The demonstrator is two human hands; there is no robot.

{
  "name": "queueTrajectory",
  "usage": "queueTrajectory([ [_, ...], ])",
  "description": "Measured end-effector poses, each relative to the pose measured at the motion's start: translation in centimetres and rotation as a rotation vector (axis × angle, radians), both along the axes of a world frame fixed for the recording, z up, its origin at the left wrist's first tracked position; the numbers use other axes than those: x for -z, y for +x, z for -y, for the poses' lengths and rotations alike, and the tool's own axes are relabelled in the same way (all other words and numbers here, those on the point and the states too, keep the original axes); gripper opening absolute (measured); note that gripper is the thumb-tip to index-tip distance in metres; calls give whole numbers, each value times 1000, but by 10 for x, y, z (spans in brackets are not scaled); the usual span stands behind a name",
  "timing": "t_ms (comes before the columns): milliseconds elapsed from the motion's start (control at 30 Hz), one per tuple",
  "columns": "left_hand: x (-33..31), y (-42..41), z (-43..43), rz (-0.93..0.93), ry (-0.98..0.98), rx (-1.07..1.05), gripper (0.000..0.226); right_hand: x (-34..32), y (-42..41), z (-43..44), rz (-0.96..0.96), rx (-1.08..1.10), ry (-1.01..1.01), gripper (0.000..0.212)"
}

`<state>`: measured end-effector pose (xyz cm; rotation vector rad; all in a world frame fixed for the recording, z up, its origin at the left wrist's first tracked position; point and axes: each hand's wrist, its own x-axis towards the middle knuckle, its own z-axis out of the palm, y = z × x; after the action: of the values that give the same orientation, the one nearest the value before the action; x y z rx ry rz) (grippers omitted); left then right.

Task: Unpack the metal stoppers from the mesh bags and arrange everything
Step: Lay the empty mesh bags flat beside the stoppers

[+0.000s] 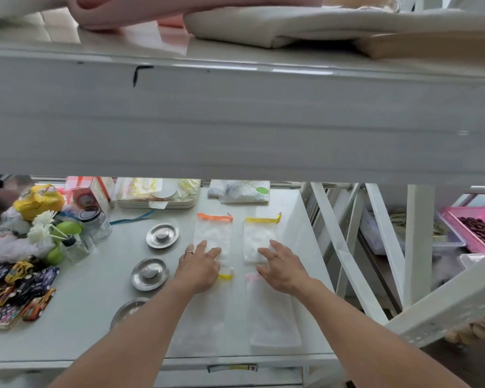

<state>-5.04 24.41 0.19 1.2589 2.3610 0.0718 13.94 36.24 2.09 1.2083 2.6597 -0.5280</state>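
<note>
Three round metal stoppers lie in a column on the white shelf [95,309]: one [162,235] farthest, one [149,274] in the middle, one [128,308] partly hidden by my left forearm. Several flat mesh bags lie to their right: an orange-topped bag [212,233], a yellow-topped bag [259,233], a nearer yellow-topped bag [205,317] and a pink-topped bag [272,315]. My left hand [200,266] rests flat, fingers spread, on the lower end of the orange-topped bag. Over the lower end of the far yellow-topped bag lies my right hand [282,268], fingers apart.
A thick upper shelf [235,116] blocks the top half of the view. Toy cars [20,289], a glass jar [95,222], a yellow packet and fake flowers crowd the left. A tray [157,196] and packets stand at the back. A pink basket [476,233] sits far right.
</note>
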Motion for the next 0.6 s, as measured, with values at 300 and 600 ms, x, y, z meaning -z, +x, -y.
queueTrajectory([
  [300, -2, 5, 6, 5, 92, -12, 54, -1, 7, 7, -68, -4, 82, 60],
  [600, 20, 46, 122, -270, 121, 265, 54, 43, 86, 114, -155, -148, 217, 66],
])
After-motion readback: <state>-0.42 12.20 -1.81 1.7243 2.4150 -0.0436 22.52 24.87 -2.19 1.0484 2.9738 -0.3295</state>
